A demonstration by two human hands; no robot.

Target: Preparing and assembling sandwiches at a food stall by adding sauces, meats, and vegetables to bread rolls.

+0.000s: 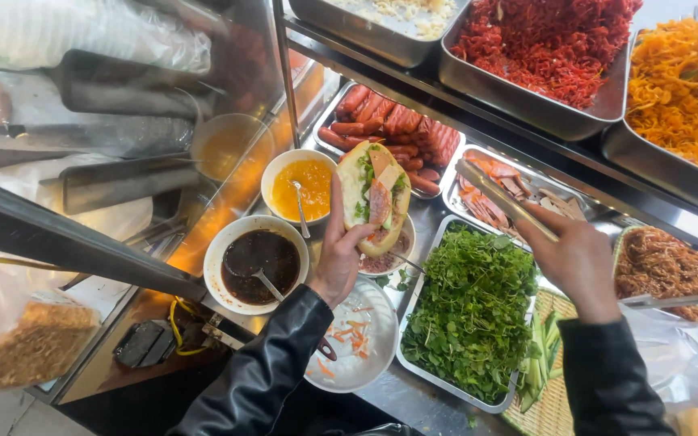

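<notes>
My left hand holds an opened bread roll sandwich upright over the counter; it is filled with greens and slices of pale meat. My right hand grips metal tongs whose tips reach toward a steel tray of sliced meats. Both arms wear black sleeves. A steel tray of green herbs lies between and below my hands.
A bowl of orange sauce and a bowl of dark sauce, each with a spoon, sit left of the sandwich. A sausage tray, trays of red and orange shreds, a brown shredded-meat tray and a white plate surround them.
</notes>
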